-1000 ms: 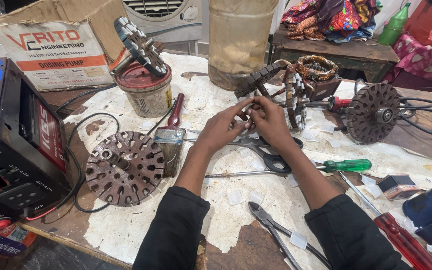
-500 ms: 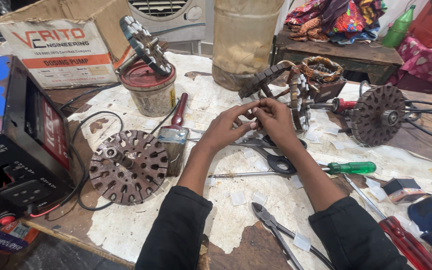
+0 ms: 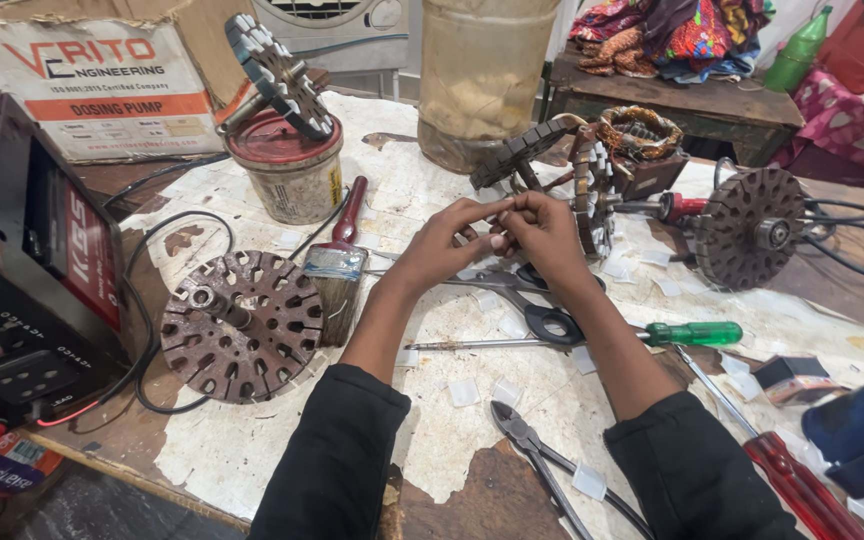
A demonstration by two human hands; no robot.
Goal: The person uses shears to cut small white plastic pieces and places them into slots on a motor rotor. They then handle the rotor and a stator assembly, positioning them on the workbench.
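Both hands meet just above the scissors [image 3: 542, 300]: the left hand [image 3: 452, 240] and right hand [image 3: 542, 232] pinch something tiny between fingertips, too small to identify, raised off the paper-covered bench [image 3: 282, 450] for close work. 1 green screwdriver [image 3: 592, 337] lies just beyond the scissors.

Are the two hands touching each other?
Touching. The head view shows the left hand and right hand meeting at the fingertips above the scissors, with no gap between them.

hands [image 3: 497, 235] above scissors [image 3: 542, 310]; brush [image 3: 337, 262] left; screwdriver [image 3: 592, 337] right
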